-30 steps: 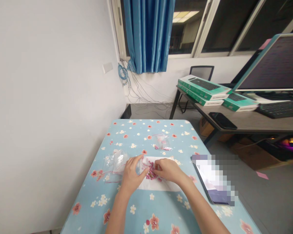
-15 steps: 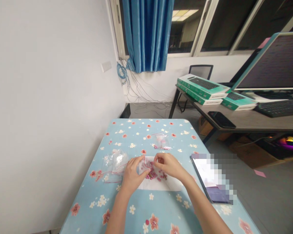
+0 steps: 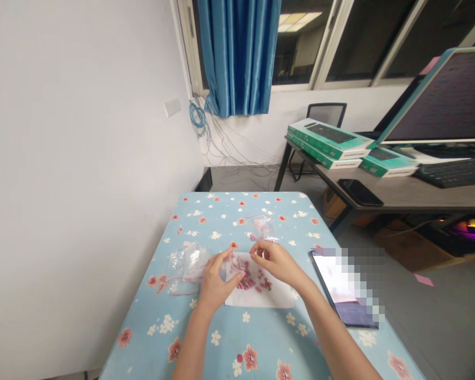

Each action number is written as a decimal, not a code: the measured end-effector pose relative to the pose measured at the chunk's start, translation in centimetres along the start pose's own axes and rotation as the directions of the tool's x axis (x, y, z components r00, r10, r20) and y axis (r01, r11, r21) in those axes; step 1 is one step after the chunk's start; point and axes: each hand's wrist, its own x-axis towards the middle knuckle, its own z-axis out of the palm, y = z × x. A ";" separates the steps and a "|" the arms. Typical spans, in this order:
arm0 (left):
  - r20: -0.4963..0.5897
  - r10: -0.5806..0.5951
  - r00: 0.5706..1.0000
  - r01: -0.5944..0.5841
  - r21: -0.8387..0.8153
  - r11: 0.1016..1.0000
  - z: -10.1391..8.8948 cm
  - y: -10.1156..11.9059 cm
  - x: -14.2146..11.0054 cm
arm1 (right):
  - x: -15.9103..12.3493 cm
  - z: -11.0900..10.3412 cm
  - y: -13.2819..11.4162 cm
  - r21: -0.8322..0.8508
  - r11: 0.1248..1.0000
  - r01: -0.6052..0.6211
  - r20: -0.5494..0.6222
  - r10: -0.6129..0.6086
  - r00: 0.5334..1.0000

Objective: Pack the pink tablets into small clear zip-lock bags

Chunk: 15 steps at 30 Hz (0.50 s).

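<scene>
My left hand (image 3: 216, 279) curves over the left side of a white sheet (image 3: 257, 300), thumb and forefinger apart. A thin red cord (image 3: 184, 294) trails from the left towards this hand and shows again by its forefinger tip, seemingly held in the fingers. On the sheet lie several small pink beads (image 3: 260, 275), and a small brownish-gold piece (image 3: 268, 286) sits among them. Just above the sheet's far edge, my right hand (image 3: 275, 259) has thumb and forefinger pinched together. Whatever is in that pinch is too small to make out.
A clear plastic bag (image 3: 196, 258) lies left of the sheet, another bag with pink bits (image 3: 263, 228) beyond it. A tablet (image 3: 340, 290) rests at the table's right edge. Keyboard boxes (image 3: 328, 140) and a phone (image 3: 360, 192) are on the desk at right.
My right hand has lifted slightly up and away from the beads, uncovering more of them. The left hand has hardly moved.
</scene>
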 end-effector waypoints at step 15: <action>-0.065 -0.015 0.998 0.013 -0.026 1.000 0.3 -0.8 0.1 | -0.1 2.2 0.4 -0.387 0.922 -0.022 0.214 0.113 0.970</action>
